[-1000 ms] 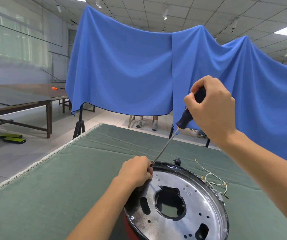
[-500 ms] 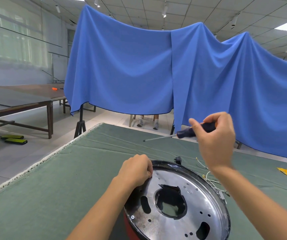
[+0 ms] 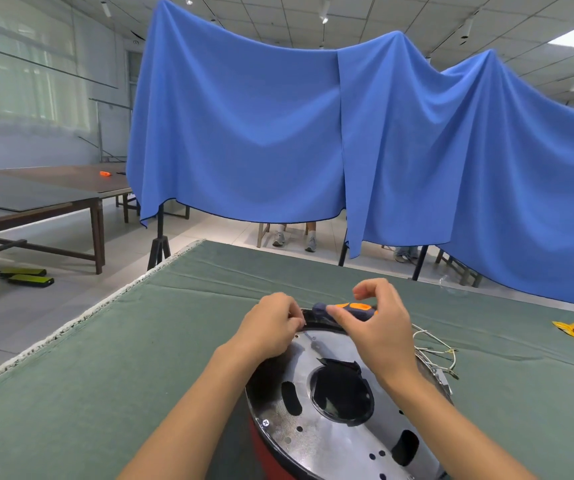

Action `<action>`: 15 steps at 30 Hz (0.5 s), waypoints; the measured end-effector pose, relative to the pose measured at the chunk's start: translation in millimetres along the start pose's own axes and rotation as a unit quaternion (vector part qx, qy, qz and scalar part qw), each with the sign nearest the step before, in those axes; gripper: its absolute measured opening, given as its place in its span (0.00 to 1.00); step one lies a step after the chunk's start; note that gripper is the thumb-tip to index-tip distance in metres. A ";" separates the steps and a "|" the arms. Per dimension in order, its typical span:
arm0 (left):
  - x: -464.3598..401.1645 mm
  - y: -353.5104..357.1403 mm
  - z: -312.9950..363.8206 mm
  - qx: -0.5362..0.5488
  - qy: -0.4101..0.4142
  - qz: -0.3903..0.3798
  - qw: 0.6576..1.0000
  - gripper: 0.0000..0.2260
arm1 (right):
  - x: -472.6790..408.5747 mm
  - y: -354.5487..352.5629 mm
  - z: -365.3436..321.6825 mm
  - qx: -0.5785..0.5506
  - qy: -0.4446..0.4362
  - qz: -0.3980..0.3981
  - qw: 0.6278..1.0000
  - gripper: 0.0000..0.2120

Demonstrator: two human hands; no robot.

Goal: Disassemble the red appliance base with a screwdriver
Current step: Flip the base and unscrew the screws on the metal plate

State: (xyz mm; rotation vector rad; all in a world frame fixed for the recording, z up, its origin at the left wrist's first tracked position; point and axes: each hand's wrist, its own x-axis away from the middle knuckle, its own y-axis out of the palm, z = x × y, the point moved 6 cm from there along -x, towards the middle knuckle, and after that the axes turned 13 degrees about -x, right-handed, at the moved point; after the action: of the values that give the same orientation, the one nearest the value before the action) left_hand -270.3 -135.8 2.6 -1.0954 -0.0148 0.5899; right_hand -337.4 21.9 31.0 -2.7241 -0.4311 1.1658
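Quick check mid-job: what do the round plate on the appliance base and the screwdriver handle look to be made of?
Round plate: looks like bare metal, shiny silver, with reflections and punched holes. Screwdriver handle: probably moulded plastic or rubber, matte dark blue with orange inserts. Red appliance base: only a sliver of its red wall shows, so its material can't be judged.

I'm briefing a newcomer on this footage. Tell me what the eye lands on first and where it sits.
The blue cloth draped across the background fills the upper half. At bottom centre, on the green-covered table, the red appliance base shows its shiny metal plate. At the plate's far rim the left hand pinches something small while the right hand holds the orange-and-dark screwdriver lying nearly level.
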 end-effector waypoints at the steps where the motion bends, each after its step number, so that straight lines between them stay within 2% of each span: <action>1: 0.8 -5.1 -0.6 0.051 -0.009 0.019 0.998 0.05 | 1.8 4.2 0.4 0.022 -0.004 -0.029 0.999 0.16; 5: 14.3 -30.0 -17.4 0.191 -0.051 0.093 0.976 0.03 | 11.0 16.9 8.3 0.092 0.024 -0.133 0.987 0.13; 8: 31.1 -37.7 -45.5 0.258 -0.100 0.094 0.956 0.06 | 16.0 21.0 13.3 0.134 0.051 -0.174 0.974 0.12; 12: 49.4 -34.6 -75.5 0.207 -0.141 0.067 0.966 0.07 | 18.9 24.4 13.5 0.142 0.072 -0.190 0.969 0.13; 14: 55.1 -30.8 -86.0 0.111 -0.149 0.058 0.981 0.06 | 20.2 25.0 14.5 0.142 0.085 -0.194 0.967 0.13; 15: 55.9 -28.5 -90.8 0.020 -0.144 0.046 0.988 0.06 | 20.3 25.0 15.2 0.140 0.091 -0.195 0.966 0.13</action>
State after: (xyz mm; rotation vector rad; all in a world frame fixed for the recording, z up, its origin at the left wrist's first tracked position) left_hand -183.6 -194.8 -31.7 -0.9694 -0.2030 0.8239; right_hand -330.0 5.0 0.6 -2.3345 -0.6805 0.7981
